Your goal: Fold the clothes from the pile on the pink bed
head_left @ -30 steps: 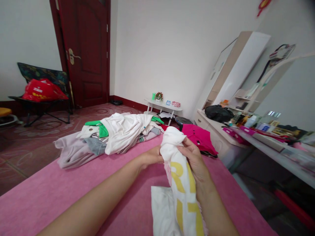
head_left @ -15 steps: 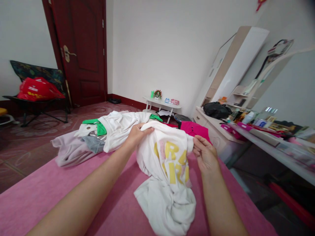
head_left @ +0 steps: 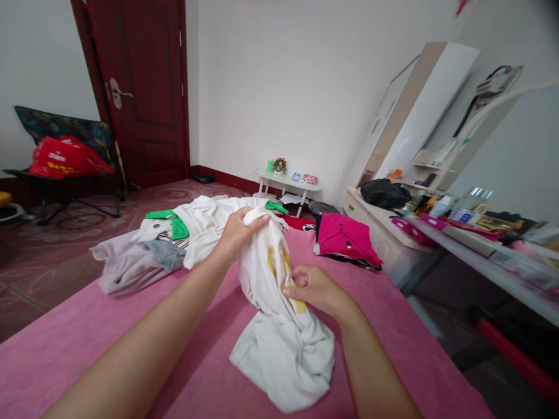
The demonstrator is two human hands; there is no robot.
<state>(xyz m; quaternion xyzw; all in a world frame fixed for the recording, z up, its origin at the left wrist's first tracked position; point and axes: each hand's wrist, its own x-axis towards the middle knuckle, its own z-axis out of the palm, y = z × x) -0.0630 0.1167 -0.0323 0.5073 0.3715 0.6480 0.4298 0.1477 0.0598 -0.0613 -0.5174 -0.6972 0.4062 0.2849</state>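
Note:
A white shirt (head_left: 290, 355) with yellow lettering hangs partly lifted over the pink bedspread (head_left: 192, 355), its lower part bunched on the bed. My left hand (head_left: 241, 228) pinches its upper edge between thumb and fingers. Lower down, my right hand (head_left: 312, 286) grips the side of the same shirt near the print, with its fingers curled in. The lettering is mostly folded out of sight. Behind my left hand lies a heap of clothes (head_left: 207, 218), with white, green, grey and pale lilac pieces.
A folded magenta garment (head_left: 345, 235) lies on a stack at the bed's far right. Beyond the bed stands a small white table (head_left: 288, 180). A dresser (head_left: 371, 224) with a black bag (head_left: 384, 195) is on the right; a folding chair (head_left: 94, 131) holds a red bag (head_left: 65, 158) at left.
My right hand has moved left and down from the shirt's right end to its printed side. The shirt is now gathered narrower, and the magenta garment is more exposed. My left hand shifted slightly left.

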